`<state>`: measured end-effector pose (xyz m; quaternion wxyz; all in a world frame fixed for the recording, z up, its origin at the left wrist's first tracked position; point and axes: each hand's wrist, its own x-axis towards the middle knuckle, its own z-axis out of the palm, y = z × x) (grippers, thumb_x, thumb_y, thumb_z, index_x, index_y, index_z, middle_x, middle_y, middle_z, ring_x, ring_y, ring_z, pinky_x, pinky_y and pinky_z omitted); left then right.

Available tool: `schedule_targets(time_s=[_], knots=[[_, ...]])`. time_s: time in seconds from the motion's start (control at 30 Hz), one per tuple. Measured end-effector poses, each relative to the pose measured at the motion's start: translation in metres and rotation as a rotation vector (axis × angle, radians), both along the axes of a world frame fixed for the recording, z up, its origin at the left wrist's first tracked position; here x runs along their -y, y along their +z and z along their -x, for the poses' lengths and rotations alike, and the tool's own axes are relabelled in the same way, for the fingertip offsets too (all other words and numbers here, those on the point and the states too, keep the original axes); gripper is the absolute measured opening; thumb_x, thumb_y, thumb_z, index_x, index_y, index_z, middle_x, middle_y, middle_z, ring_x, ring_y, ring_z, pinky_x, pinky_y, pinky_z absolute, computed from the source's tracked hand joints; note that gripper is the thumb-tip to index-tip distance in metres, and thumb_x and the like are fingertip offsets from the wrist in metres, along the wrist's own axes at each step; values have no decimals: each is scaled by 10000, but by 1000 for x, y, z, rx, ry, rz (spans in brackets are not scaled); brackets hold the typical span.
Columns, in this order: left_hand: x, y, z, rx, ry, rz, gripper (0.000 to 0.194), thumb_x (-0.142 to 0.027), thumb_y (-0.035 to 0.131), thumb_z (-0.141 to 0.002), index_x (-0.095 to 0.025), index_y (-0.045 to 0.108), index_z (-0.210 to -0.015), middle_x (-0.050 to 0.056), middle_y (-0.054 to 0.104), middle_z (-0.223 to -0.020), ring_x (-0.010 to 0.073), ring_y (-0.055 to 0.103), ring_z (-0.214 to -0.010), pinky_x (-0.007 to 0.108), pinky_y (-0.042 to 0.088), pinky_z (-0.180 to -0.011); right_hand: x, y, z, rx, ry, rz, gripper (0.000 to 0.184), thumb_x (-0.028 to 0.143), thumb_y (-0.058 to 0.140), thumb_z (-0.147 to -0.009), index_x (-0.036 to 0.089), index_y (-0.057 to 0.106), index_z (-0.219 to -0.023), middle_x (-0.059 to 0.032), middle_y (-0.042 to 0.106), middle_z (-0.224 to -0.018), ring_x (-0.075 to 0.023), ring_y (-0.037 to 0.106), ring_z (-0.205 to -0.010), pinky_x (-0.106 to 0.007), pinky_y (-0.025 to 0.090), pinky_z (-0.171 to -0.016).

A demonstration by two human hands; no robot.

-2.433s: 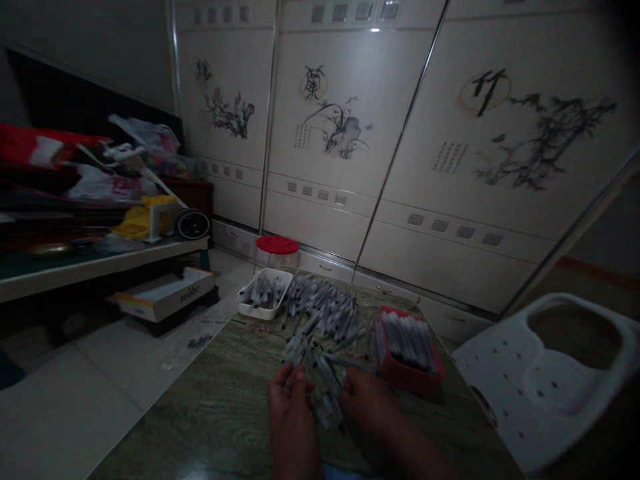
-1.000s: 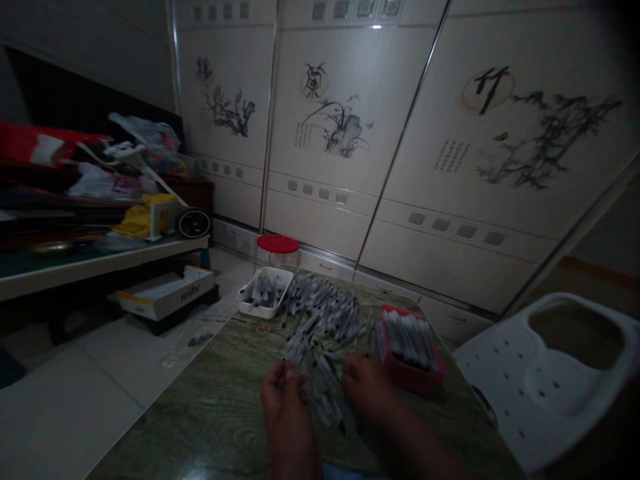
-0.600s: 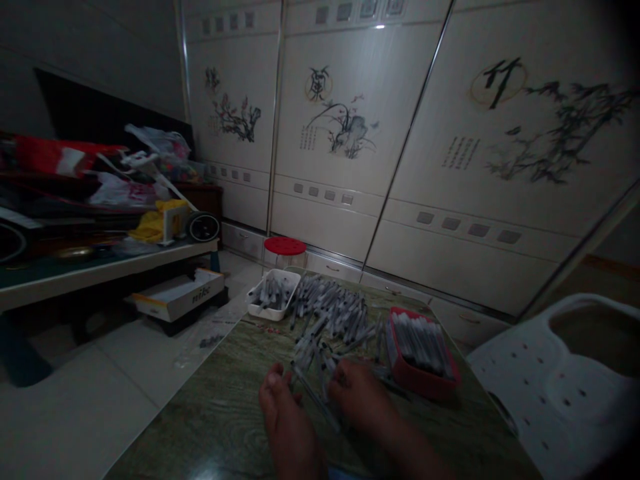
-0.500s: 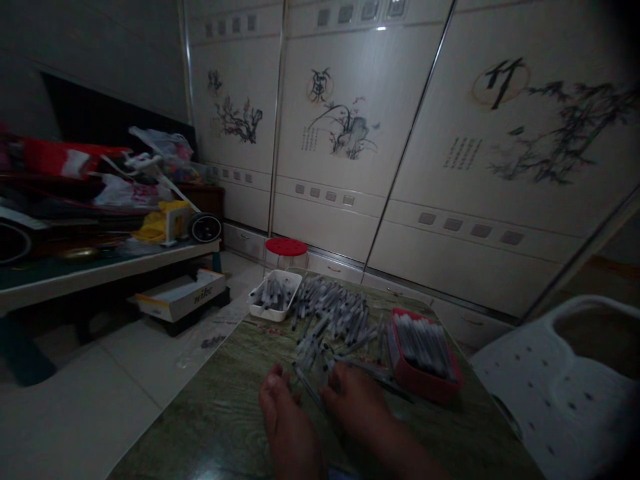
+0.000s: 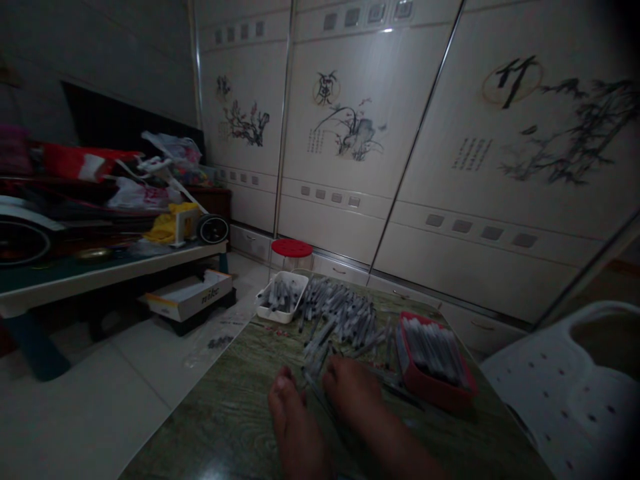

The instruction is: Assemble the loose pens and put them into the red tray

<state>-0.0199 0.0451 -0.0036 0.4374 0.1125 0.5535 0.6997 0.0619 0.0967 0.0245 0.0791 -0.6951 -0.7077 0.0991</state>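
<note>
A loose heap of slim translucent plastic tubes (image 5: 340, 313), possibly syringes, lies across the wood-grain tabletop (image 5: 210, 420). My left hand (image 5: 293, 413) sits at the heap's near end, fingers curled, with a tube or two running past it. My right hand (image 5: 347, 387) lies over the nearest tubes, its fingers bent down and partly hiding them. A white tray (image 5: 283, 297) at the far edge holds more tubes. Right of the heap, a red tray (image 5: 435, 360) holds a neat row of them.
A white perforated plastic seat (image 5: 560, 400) stands right of the table. A red-lidded jar (image 5: 290, 250) is behind it, before wardrobe doors with ink paintings (image 5: 350, 133). To the left are a cluttered low bench (image 5: 100, 270) and a white box (image 5: 187, 297).
The view has drifted, so the table sits further right and lower in the frame. My hands have stayed at the heap's near end, their fingers shifting among the tubes.
</note>
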Motion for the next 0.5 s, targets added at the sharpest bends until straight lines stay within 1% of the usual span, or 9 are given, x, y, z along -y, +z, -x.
schedule_targets(time_s=[0.07, 0.13, 0.2, 0.27, 0.3, 0.33, 0.4, 0.5], knots=[[0, 1, 1, 16, -9, 8, 671, -711, 382, -1026, -213, 567, -1437, 156, 560, -1542, 348, 503, -1444, 544, 350, -1233, -6, 0, -3, 41, -17, 0, 245, 245, 557, -946, 203, 793, -896, -151, 843, -964, -325, 808, -929, -344, 496, -694], [1, 3, 2, 23, -22, 25, 675, -707, 383, -1026, -212, 560, -1450, 158, 555, -1553, 347, 501, -1450, 536, 343, -1241, -13, 3, -6, 76, -10, -16, 257, 243, 536, -984, 197, 787, -954, -146, 836, -978, -323, 806, -935, -358, 528, -712], [1, 4, 2, 18, -30, 44, 674, -698, 370, -1031, -212, 557, -1459, 162, 553, -1559, 348, 501, -1455, 530, 344, -1243, -24, 9, -8, 113, 21, -46, 253, 226, 517, -1026, 200, 767, -1055, -128, 820, -1049, -303, 792, -983, -374, 565, -772], [0, 5, 4, 14, -35, 58, 668, -682, 360, -1038, -207, 554, -1466, 171, 552, -1559, 352, 503, -1454, 529, 354, -1236, -38, 14, -6, 155, 86, -77, 212, 242, 558, -1056, 201, 732, -1169, -106, 776, -1185, -272, 756, -1066, -404, 592, -875], [0, 6, 5, 16, -36, 66, 664, -673, 356, -1041, -203, 553, -1468, 177, 553, -1557, 355, 507, -1449, 532, 357, -1233, -46, 16, -5, 179, 128, -87, 212, 277, 603, -1058, 201, 711, -1224, -98, 744, -1254, -260, 734, -1101, -428, 598, -923], [-1, 6, 5, 22, -40, 76, 663, -666, 354, -1043, -199, 551, -1469, 183, 554, -1554, 360, 513, -1442, 540, 358, -1231, -53, 17, -2, 205, 173, -89, 253, 319, 649, -1048, 200, 691, -1268, -93, 714, -1305, -254, 717, -1120, -453, 602, -951], [-3, 6, 7, 46, -48, 89, 655, -652, 355, -1046, -193, 544, -1474, 191, 551, -1555, 367, 522, -1432, 553, 355, -1231, -67, 16, 3, 258, 264, -79, 342, 371, 698, -1026, 201, 663, -1322, -94, 681, -1354, -256, 702, -1135, -481, 609, -963], [-5, 8, 8, 75, -39, 81, 621, -612, 345, -1057, -182, 543, -1459, 191, 536, -1571, 350, 493, -1463, 526, 350, -1241, -83, 10, 10, 327, 376, -44, 352, 367, 695, -1028, 205, 656, -1339, -98, 675, -1367, -261, 702, -1138, -478, 612, -955]])
